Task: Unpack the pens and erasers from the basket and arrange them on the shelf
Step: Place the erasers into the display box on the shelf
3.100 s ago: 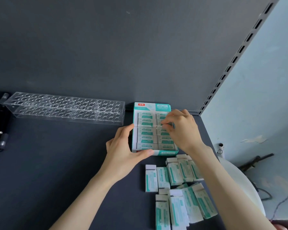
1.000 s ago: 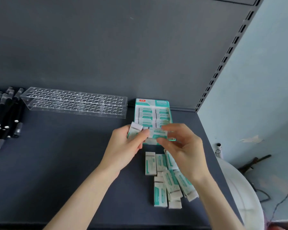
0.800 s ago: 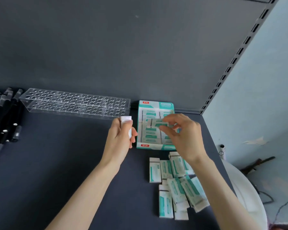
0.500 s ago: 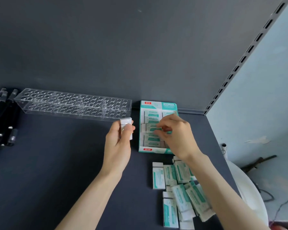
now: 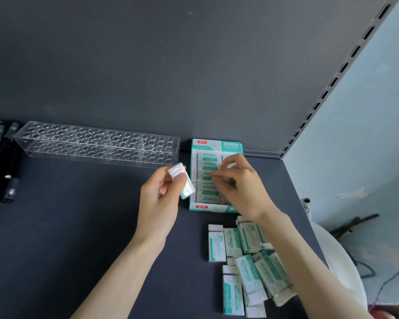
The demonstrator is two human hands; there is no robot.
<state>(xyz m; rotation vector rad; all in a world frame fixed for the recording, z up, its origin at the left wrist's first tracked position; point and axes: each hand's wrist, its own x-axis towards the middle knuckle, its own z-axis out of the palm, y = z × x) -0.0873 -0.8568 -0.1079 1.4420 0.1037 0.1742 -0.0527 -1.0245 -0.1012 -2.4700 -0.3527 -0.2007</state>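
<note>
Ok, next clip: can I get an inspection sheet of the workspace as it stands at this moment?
Surface: dark grey shelf, matte, with a matching back panel.
Job's things: eraser box lying flat at the back, mostly filled; loose erasers heaped in front of it; clear pen rack holding no pens; black pens lying at the left edge.
Clutter: nothing seen.
Hands: left hand holds a single eraser beside the box; right hand is curled over the box, fingertips at its erasers, grip unclear.
Cables: thin wires on the floor, right.
Surroundings: slotted upright, pale wall, white round container beyond the shelf edge.
</note>
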